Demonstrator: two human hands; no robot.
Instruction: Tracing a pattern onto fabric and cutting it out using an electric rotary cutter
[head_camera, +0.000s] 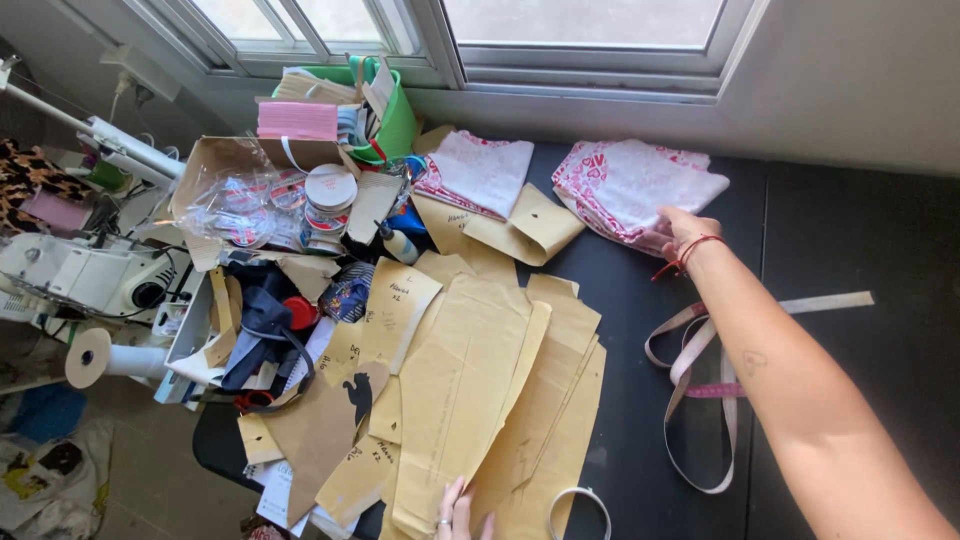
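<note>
The right hand (672, 232) is stretched far across the black table (830, 230), its fingers down on the near edge of a folded stack of white fabric with red hearts (640, 185). Whether they have pinched the cloth or only rest on it, I cannot tell; the fingertips are tucked in against the fold. A red string circles that wrist. The stack lies at the far side of the table, under the window (580, 30), well apart from the person's body.

The left hand (458, 515) lies flat and spread at the near edge, pressing on the fanned pile of brown paper pattern pieces (480, 390), holding nothing.

Just beside the heart fabric sits a second folded stack, white with a red trim (475, 170), partly overlapping a paper piece. A measuring tape (700, 390) loops under the right forearm, and a green basket (395, 120) of trims stands by the sill. Ribbon spools (328, 195), a cardboard box and a sewing machine (85, 275) crowd the left.

From where I stand, the risks look plain: drag the stack by one edge and the top layers may slide off and unfold. The forearm could also catch the tape loop and pull it along. The paper pile overhangs the near edge, so lifting that pressing hand might let sheets slip to the floor.
</note>
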